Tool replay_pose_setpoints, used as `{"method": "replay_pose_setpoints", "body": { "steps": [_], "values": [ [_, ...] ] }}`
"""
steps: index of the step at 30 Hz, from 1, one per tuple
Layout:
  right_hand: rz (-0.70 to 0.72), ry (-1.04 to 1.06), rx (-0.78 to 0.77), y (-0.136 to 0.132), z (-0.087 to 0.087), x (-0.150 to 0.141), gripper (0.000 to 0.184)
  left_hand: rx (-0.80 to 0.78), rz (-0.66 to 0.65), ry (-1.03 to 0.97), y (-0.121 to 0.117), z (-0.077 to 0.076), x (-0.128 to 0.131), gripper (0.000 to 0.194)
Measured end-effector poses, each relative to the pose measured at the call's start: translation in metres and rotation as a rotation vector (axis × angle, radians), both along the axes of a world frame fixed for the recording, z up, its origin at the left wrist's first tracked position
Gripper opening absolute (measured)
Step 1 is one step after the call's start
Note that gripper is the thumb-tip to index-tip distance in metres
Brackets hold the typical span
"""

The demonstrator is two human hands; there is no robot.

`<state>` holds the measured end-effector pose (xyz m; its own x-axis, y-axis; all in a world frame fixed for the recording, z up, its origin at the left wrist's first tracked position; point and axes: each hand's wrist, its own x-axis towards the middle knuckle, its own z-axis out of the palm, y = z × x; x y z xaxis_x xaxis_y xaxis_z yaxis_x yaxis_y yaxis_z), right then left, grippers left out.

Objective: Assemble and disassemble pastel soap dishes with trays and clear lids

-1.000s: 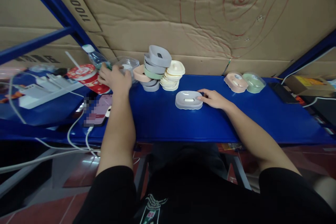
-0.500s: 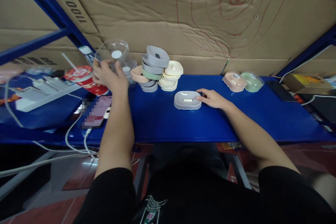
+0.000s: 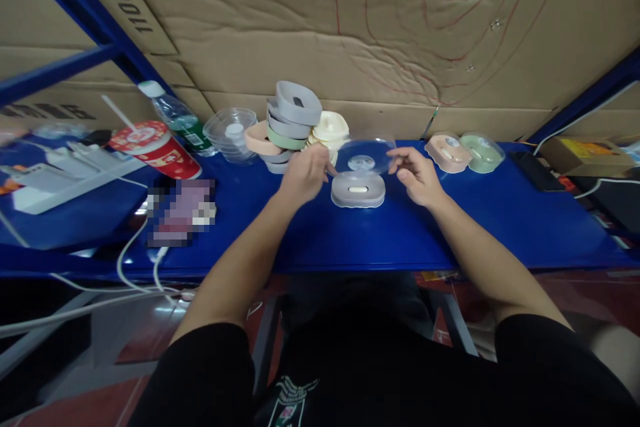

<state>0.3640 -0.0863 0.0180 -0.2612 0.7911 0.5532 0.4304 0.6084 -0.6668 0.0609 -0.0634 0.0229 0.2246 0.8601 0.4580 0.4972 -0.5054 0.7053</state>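
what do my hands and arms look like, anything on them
Both hands, left and right, are bare, with no gloves, rings or watch that I can see. The forearms are bare too. The upper arms are in the short, plain black sleeves of a top with a pale print and a little green and red low on its front.

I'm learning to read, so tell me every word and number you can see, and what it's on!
"1100X3", sideways on the cardboard; the rest is cut off.
Big letters on the lower left cardboard: too blurred.
Water bottle, red cup, clear lid, yellow-labelled box, black shirt: marks too small or blurred.
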Motion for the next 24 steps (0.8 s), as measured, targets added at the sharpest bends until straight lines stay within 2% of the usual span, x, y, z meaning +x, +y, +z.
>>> {"method": "replay_pose_setpoints", "body": {
  "steps": [3,6,9,13,20,24],
  "values": [
    [-0.029,-0.058,-0.061,-0.005,0.005,-0.005,0.071,-0.273,-0.135,-0.054,-0.007,-0.007,0.019,0.062],
    [-0.1,-0.158,-0.177,-0.004,0.008,-0.007,0.075,-0.402,-0.103,-0.104,-0.002,-0.015,0.023,0.056],
    [-0.123,-0.249,-0.314,0.0,0.009,-0.007,0.08,-0.39,-0.047,-0.012,0.002,-0.016,0.02,0.048],
    [-0.139,-0.34,-0.46,0.004,0.004,-0.008,0.085,-0.376,-0.007,0.246,-0.002,-0.008,0.019,0.052],
    [-0.097,-0.48,-0.564,0.013,-0.01,-0.006,0.088,-0.47,0.019,0.482,-0.004,0.003,0.021,0.059],
    [-0.095,-0.498,-0.56,0.015,-0.012,-0.005,0.085,-0.459,0.003,0.553,-0.005,0.005,0.02,0.061]
  ]
}}
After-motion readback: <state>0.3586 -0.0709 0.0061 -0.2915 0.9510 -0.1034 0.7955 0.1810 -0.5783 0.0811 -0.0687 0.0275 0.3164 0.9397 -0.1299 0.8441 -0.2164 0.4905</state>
